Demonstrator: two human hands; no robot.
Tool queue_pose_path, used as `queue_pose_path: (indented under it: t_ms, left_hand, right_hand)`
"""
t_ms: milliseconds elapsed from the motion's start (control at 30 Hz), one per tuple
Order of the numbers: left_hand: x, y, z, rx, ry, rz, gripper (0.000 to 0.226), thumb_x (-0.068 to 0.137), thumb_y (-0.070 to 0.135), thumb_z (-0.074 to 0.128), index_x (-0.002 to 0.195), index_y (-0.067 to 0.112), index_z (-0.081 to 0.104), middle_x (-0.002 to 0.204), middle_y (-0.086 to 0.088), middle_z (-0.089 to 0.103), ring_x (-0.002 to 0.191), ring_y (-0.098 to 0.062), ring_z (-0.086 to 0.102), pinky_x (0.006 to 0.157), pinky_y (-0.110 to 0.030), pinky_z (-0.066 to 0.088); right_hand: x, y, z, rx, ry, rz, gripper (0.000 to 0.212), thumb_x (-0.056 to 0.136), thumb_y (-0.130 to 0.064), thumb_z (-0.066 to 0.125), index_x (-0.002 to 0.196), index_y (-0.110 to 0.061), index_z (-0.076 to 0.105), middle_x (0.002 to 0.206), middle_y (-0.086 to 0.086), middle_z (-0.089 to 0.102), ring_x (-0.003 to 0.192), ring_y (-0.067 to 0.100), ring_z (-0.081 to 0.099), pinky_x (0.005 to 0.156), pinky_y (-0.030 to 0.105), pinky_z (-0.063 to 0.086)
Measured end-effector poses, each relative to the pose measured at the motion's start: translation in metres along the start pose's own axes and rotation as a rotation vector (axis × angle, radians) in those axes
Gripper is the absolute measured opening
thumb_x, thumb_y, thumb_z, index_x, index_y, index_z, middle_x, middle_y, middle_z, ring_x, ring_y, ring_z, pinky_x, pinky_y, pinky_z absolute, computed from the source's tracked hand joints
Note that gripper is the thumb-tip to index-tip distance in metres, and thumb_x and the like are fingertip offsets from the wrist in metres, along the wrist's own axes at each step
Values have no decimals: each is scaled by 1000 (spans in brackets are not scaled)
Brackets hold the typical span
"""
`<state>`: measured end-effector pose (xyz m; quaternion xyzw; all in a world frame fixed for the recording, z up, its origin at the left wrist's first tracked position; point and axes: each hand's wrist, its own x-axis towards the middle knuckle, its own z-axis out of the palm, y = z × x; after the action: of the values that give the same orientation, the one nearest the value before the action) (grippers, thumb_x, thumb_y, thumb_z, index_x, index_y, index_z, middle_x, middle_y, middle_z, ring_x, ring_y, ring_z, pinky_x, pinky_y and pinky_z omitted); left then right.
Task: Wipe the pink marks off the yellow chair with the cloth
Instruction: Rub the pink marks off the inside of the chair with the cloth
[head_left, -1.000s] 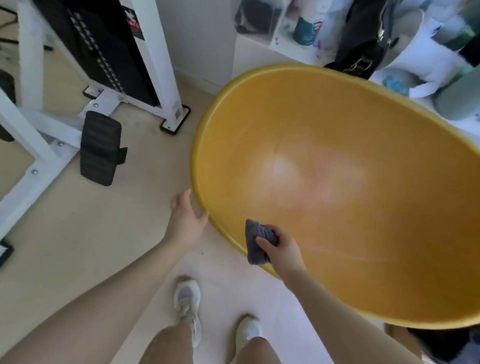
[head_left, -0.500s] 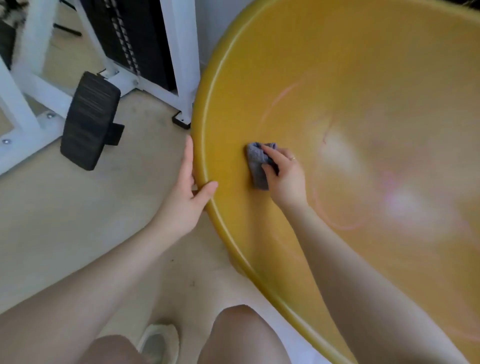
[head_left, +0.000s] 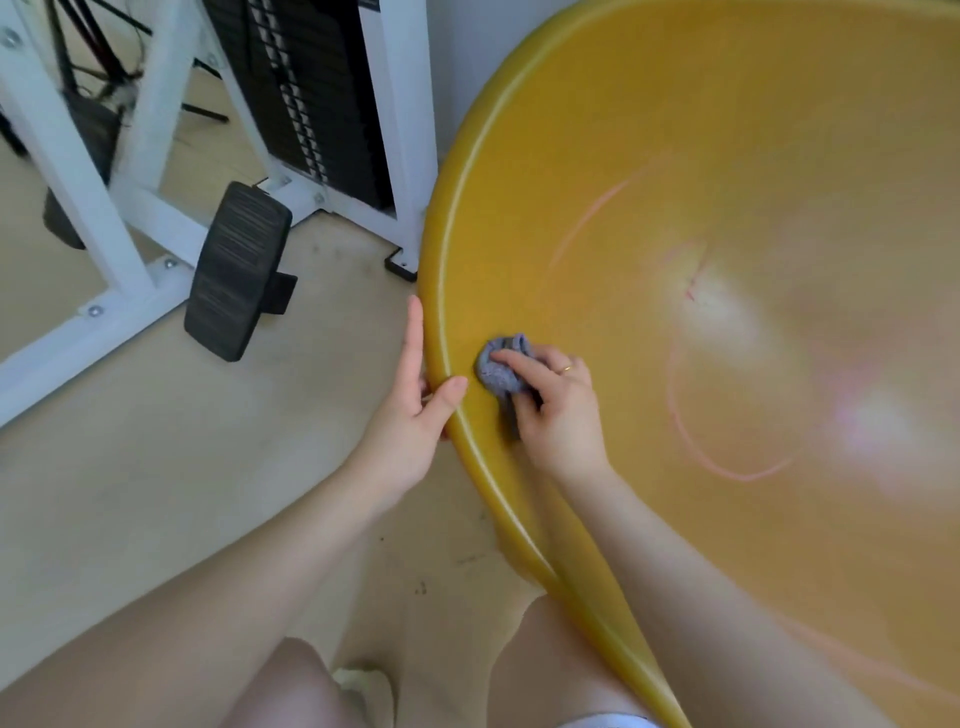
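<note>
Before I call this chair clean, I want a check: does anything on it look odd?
Yes. Pink marks still curve across the yellow chair seat, right of where the right hand presses the cloth. The left hand grips the rim. No damage shows.

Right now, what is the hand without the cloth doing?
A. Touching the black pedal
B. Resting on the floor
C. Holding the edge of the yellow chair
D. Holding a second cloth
C: the left hand grips the yellow chair at its rim, thumb hooked over the edge, while the right hand presses the cloth inside.
</note>
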<state>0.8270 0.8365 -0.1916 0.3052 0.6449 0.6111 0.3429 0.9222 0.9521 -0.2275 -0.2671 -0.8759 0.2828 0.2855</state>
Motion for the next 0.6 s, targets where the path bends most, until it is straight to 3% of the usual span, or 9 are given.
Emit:
queue_pose_path:
  t_ms: [100,167,267,333,400,467,600]
  left_hand:
    - [1,-1,-1,-2,-2,-17,71,97,16,45,110,73,5,141,5,44,107,-10,60,78,-24,56]
    - [0,1,0,11,0,-9,72,97,15,44,111,74,4,146,5,38,115,-12,56,88,-30,54]
    - [-1,1,-2,48,-19,14,72,98,16,43,115,72,2,153,6,26,132,-13,41,105,-45,40]
    - [0,1,-3,11,-38,0,68,98,16,40,115,70,3,153,6,25,132,-11,40,102,-39,44]
    - [0,2,-3,-42,-45,-38,63,99,19,36,114,71,5,150,12,29,124,-4,46,89,-24,52]
    - [0,2,-4,-74,-39,-65,59,100,20,33,112,72,7,139,22,36,112,7,49,76,-17,55]
    - [1,-1,-5,-80,-28,-69,59,100,23,35,110,74,8,127,32,40,115,-3,52,76,-21,56]
  right_hand:
    - [31,11,13,-17,156,176,35,79,-5,47,105,-13,69,100,14,65,86,38,57,72,27,29]
    - [36,-1,17,86,246,335,36,78,4,52,106,-10,69,104,14,64,91,38,55,74,22,30]
    - [3,-32,14,200,185,169,36,76,-1,54,106,-11,69,101,10,65,93,26,58,82,26,40]
    - [-22,-41,9,251,118,102,35,78,-5,54,110,-14,68,102,4,65,94,17,56,85,19,40]
    - [-27,-40,8,260,118,104,34,79,-8,55,110,-14,68,101,0,63,95,13,54,85,9,35]
    - [-14,-36,11,218,144,99,33,78,-6,55,107,-11,69,100,4,65,94,15,53,81,10,33]
    - [33,-11,21,115,220,159,33,79,-1,56,108,-8,69,106,16,64,93,35,54,79,20,31]
